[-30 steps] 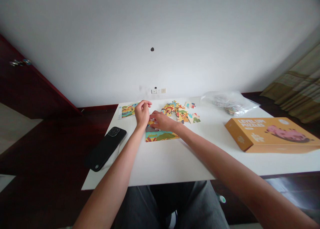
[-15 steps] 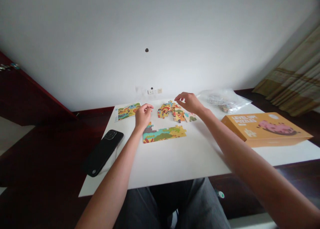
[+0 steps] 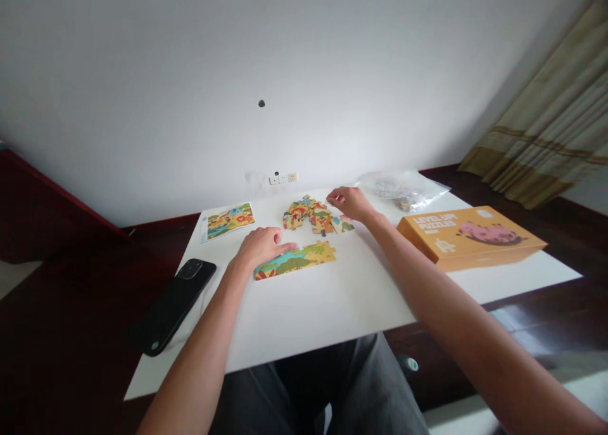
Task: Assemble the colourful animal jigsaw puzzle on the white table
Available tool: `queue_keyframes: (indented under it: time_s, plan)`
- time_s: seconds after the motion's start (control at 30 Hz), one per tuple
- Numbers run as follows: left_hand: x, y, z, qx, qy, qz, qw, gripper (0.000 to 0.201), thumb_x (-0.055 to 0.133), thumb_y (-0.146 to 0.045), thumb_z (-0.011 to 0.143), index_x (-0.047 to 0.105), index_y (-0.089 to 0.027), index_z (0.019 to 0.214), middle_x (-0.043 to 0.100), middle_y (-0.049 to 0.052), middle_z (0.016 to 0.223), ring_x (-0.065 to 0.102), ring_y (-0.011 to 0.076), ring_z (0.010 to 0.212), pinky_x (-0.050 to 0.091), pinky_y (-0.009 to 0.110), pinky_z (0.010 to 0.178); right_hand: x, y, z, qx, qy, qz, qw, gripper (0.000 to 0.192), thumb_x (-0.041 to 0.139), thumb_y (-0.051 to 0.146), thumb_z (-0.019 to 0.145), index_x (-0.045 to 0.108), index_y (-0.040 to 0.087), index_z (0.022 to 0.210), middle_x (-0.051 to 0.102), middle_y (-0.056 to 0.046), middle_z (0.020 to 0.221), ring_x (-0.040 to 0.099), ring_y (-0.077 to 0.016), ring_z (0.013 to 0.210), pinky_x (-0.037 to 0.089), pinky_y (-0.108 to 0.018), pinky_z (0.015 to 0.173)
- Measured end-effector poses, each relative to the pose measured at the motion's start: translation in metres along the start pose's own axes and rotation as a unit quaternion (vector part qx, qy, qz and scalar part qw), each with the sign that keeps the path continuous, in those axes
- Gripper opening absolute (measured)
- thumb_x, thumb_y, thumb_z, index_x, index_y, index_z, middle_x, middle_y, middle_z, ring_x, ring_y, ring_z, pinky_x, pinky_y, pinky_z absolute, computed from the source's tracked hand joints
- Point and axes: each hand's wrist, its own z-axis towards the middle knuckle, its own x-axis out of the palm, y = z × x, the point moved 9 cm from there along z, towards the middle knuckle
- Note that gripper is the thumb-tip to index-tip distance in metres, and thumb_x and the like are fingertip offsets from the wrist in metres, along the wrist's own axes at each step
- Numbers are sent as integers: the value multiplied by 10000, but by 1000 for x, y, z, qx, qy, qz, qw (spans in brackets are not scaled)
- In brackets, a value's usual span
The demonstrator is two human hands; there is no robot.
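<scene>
My left hand [image 3: 263, 247] rests at the upper left of the joined strip of puzzle pieces [image 3: 304, 261], covering part of it. Its thumb stretches over the strip, apart from the bent fingers, and I see nothing held. Just right of the heap of loose puzzle pieces [image 3: 308, 214], my right hand [image 3: 349, 201] is closed with its fingertips together. Whatever those fingertips may hold is too small to make out. The strip shows green bushes, blue water and yellow ground. Some loose pieces in the heap overlap each other.
A picture card [image 3: 228, 221] lies at the table's back left, and a black phone [image 3: 178, 305] at the left edge. To the right are an orange puzzle box [image 3: 475, 235] and a clear plastic bag [image 3: 403, 188]. The white table [image 3: 327, 308] meets the wall behind.
My left hand has come down onto the puzzle strip, its thumb now stretched out. My right hand has lowered slightly beside the loose pieces. The whole view has shifted a little to the right.
</scene>
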Motion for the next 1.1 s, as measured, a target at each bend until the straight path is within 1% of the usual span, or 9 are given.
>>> queue_keyframes:
  time_s: [0.17,0.43,0.57,0.63,0.7,0.77,0.87,1.0,1.1]
  plan:
    - [17,-5,1,26,55,42,997,529,688,-722,783,487,-260,625,575,-7,573,531,209,571,254,310,579,5,7,-1,-31,7,24,999,265,669,396,984,800,183,1074,781,-88,1037,700,-186,872,488,-264,800]
    - [31,-20,2,45,27,50,997,480,636,-697,863,537,-272,665,626,12,621,609,246,635,297,314,594,36,40,-6,-82,29,8,996,359,712,359,965,728,192,1282,703,-126,1297,650,-242,1170,444,-345,1063]
    - [19,-17,6,33,-55,6,998,313,606,-570,949,649,-281,836,710,27,778,664,252,765,426,329,683,35,34,-5,-60,24,13,998,379,707,390,969,726,188,1289,718,-130,1260,668,-236,1132,466,-339,1037]
    - [10,-18,8,66,-115,-23,991,227,629,-483,958,705,-281,1029,757,53,1005,681,263,961,492,354,843,35,27,-5,-56,45,27,997,453,756,439,926,720,186,1300,732,-125,1225,694,-221,1056,500,-314,971]
    - [8,-21,9,113,-144,-41,982,308,640,-425,962,702,-278,1225,735,65,1247,638,273,1163,478,387,1025,35,20,-5,-53,72,41,995,493,797,461,883,725,190,1289,748,-114,1199,707,-208,995,523,-295,909]
    - [11,-20,11,137,-139,-45,980,402,628,-409,976,669,-271,1351,695,60,1375,595,282,1264,437,414,1121,34,12,-4,-43,93,59,993,408,782,423,898,750,204,1241,768,-93,1159,713,-189,951,531,-275,868]
    - [17,-11,15,121,-129,-31,984,433,606,-421,989,666,-257,1385,688,68,1402,592,301,1268,434,445,1131,31,1,-3,-25,100,73,992,271,708,278,943,771,206,1196,794,-65,1080,719,-164,910,532,-246,829]
    - [14,3,14,68,-142,-7,988,430,619,-417,974,679,-248,1365,713,88,1333,627,308,1170,449,451,1096,22,-12,-1,0,75,53,996,370,598,46,895,773,173,1195,806,-68,1065,731,-158,907,528,-228,817]
    - [12,11,12,24,-147,15,989,448,625,-427,967,671,-241,1372,710,103,1299,615,318,1189,449,445,1090,16,-17,1,17,56,23,998,450,526,-21,863,788,177,1171,809,-67,1080,734,-170,926,522,-238,845]
